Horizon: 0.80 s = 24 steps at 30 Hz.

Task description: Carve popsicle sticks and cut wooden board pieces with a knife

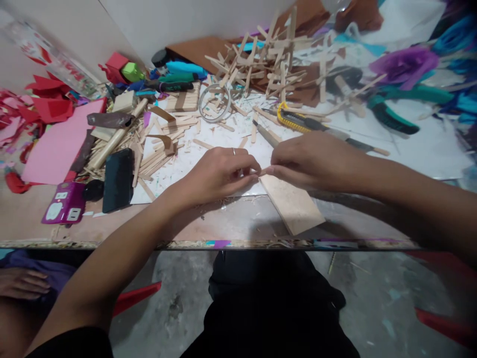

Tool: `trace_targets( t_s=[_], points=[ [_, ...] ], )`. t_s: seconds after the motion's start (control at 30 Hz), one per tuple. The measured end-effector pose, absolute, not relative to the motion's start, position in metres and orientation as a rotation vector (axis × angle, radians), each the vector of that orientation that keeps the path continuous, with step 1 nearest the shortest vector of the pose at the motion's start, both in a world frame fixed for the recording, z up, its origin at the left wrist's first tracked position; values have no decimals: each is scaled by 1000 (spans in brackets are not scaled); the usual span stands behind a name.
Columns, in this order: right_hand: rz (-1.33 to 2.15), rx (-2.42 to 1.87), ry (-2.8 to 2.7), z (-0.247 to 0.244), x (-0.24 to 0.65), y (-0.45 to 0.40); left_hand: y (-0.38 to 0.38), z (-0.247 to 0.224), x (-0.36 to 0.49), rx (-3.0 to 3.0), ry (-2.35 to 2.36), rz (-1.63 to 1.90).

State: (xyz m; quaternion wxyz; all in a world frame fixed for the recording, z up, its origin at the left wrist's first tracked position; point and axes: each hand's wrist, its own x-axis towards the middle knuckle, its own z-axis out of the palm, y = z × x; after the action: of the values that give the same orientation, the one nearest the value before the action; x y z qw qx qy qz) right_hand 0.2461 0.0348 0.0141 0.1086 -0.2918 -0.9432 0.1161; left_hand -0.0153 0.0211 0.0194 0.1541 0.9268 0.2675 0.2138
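Note:
My left hand (229,171), with a ring on one finger, has its fingertips pinched on a small wooden stick piece (264,172). From the other side my right hand (311,158) grips the same piece between thumb and finger. Just below the fingertips, a flat pale wooden board (294,205) lies at a slant near the table's front edge. A grey pointed blade (265,133) shows behind my right hand; whether it is held or lying there I cannot tell. Beyond that hand lies a yellow and black cutter (296,119).
Popsicle sticks (158,159) lie left of a tape roll (215,102), with a stick pile (276,59) behind. A phone (118,180) and purple power cube (65,203) are at left, green-handled pliers (395,112) at right. Another person's hand (24,283) rests below the table, lower left.

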Motion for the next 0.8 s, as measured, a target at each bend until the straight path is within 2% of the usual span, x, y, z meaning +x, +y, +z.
trace_targets(
  t_s=[0.8],
  points=[
    [333, -936, -2787, 13, 246, 36, 23, 16, -16, 2639, 795, 573]
  ],
)
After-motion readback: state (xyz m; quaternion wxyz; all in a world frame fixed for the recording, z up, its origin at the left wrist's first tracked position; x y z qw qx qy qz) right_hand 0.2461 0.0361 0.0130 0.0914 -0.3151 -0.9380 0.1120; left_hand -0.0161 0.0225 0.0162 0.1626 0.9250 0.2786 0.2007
